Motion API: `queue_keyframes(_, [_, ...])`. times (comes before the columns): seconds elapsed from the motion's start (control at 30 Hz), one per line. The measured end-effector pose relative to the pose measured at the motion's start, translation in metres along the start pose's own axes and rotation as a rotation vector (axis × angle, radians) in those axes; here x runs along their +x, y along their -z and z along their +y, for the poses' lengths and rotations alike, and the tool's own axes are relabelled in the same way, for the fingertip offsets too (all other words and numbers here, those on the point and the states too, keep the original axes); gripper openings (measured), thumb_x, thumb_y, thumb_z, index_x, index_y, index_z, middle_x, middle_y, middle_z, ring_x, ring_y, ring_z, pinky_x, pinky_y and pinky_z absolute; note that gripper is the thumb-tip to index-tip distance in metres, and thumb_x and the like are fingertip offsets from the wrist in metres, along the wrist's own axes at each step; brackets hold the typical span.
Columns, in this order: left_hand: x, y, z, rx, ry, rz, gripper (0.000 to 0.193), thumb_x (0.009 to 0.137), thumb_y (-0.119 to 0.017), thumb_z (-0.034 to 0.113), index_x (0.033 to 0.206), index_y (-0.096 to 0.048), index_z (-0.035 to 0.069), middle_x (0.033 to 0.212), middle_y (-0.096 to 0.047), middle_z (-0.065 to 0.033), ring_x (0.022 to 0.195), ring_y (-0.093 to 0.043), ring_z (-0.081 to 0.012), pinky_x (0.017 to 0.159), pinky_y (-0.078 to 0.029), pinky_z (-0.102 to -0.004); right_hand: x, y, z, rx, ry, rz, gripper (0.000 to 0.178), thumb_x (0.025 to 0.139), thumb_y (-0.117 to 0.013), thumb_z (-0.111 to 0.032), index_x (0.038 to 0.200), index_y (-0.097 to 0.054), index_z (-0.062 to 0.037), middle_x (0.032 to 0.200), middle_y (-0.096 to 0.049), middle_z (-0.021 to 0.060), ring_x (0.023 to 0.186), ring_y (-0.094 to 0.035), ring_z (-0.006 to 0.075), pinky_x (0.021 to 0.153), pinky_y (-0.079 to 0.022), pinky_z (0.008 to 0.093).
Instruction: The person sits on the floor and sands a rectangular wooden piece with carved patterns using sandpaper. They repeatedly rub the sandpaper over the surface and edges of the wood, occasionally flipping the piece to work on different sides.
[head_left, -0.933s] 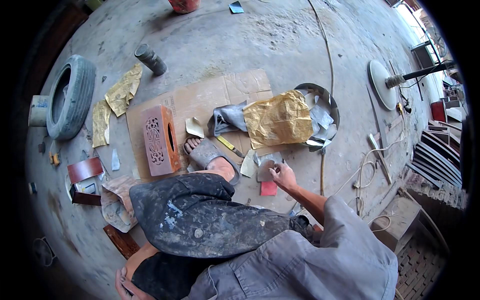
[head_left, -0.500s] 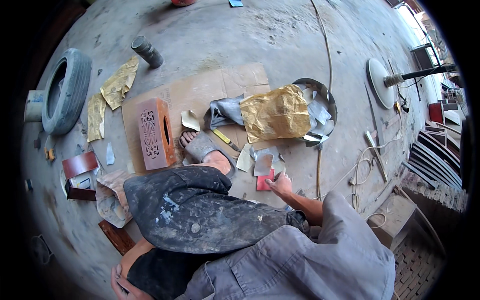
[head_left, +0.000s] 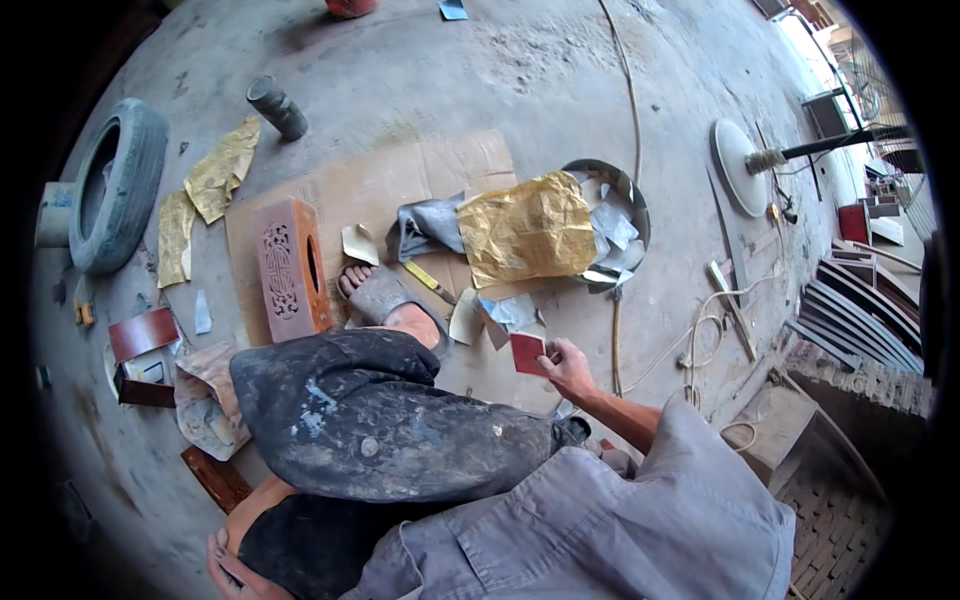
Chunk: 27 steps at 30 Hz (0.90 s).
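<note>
My right hand (head_left: 570, 372) pinches a small red piece of sandpaper (head_left: 528, 353) between thumb and fingers, just above the floor. Beside it lie a pale blue scrap (head_left: 512, 312) and a cream scrap (head_left: 465, 318). At the lower left, my left hand (head_left: 240, 572) rests by my bent leg, fingers apart, with nothing visible in it. In front of me a carved wooden box (head_left: 285, 268) with a long slot in its side stands on flattened cardboard (head_left: 400, 178), next to my sandalled foot (head_left: 395, 305). A yellow utility knife (head_left: 428, 281) lies right of that foot.
A round shallow metal pan (head_left: 640, 225) holds scraps under crumpled golden paper (head_left: 528, 228), with grey cloth (head_left: 425, 228) alongside. Left are a tyre (head_left: 118, 190) and an open dark red box (head_left: 145, 350). Cables (head_left: 632, 100) cross the floor; a round-based stand (head_left: 738, 168) stands right.
My right hand has picked up the red sandpaper piece from the floor and raised it slightly. The whole view has shifted a little, so things sit farther left. My left hand stays by the leg.
</note>
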<state>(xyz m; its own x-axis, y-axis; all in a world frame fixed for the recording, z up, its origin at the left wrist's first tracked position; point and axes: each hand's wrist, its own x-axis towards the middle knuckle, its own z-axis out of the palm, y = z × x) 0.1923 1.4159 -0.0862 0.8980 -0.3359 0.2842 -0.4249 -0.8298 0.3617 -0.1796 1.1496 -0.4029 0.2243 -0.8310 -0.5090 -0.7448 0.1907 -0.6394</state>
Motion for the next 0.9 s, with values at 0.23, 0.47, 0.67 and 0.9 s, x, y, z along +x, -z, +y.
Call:
queue_keyframes(0.23, [0.002, -0.006, -0.007, -0.083, -0.015, -0.030, 0.030, 0.108, -0.049, 0.011, 0.120, -0.066, -0.010, 0.108, -0.073, -0.0174, 0.100, -0.069, -0.0256, 0.095, -0.051, -0.0360, 0.041, 0.025, -0.115, 0.218, 0.712, 0.289, 0.028, 0.078, -0.066, 0.014, 0.098, -0.072, -0.0041, 0.097, -0.064, 0.0107, 0.094, -0.065, 0.0267, 0.085, -0.053, 0.0368])
queue_keyframes(0.47, [0.023, -0.001, 0.018, -0.308, -0.073, -0.171, 0.027, 0.101, -0.058, 0.006, 0.122, -0.066, -0.008, 0.110, -0.073, -0.0171, 0.106, -0.070, -0.0251, 0.096, -0.053, -0.0343, 0.051, 0.027, -0.235, 0.329, 1.071, 0.276, 0.032, 0.074, -0.072, 0.016, 0.098, -0.072, -0.0060, 0.098, -0.066, 0.0095, 0.095, -0.063, 0.0254, 0.085, -0.053, 0.0354])
queue_keyframes(0.67, [0.112, -0.043, 0.060, -0.968, -0.033, -0.812, 0.047, 0.102, -0.066, 0.018, 0.139, -0.054, -0.009, 0.130, -0.067, -0.0170, 0.122, -0.065, -0.0228, 0.102, -0.053, -0.0347, 0.050, 0.007, -0.358, 0.422, 1.418, 0.123, 0.032, 0.075, -0.074, 0.017, 0.098, -0.072, -0.0049, 0.097, -0.066, 0.0101, 0.093, -0.065, 0.0244, 0.079, -0.054, 0.0344])
queue_keyframes(0.9, [0.168, -0.110, 0.078, -1.215, 0.358, -0.998, 0.033, 0.102, -0.067, 0.019, 0.127, -0.062, -0.002, 0.111, -0.073, -0.0125, 0.096, -0.071, -0.0176, 0.073, -0.060, -0.0302, 0.048, -0.052, -0.468, 0.137, 1.740, -0.029, 0.046, 0.077, -0.060, 0.017, 0.117, -0.067, -0.0041, 0.114, -0.067, 0.0141, 0.103, -0.063, 0.0297, 0.082, -0.055, 0.0375])
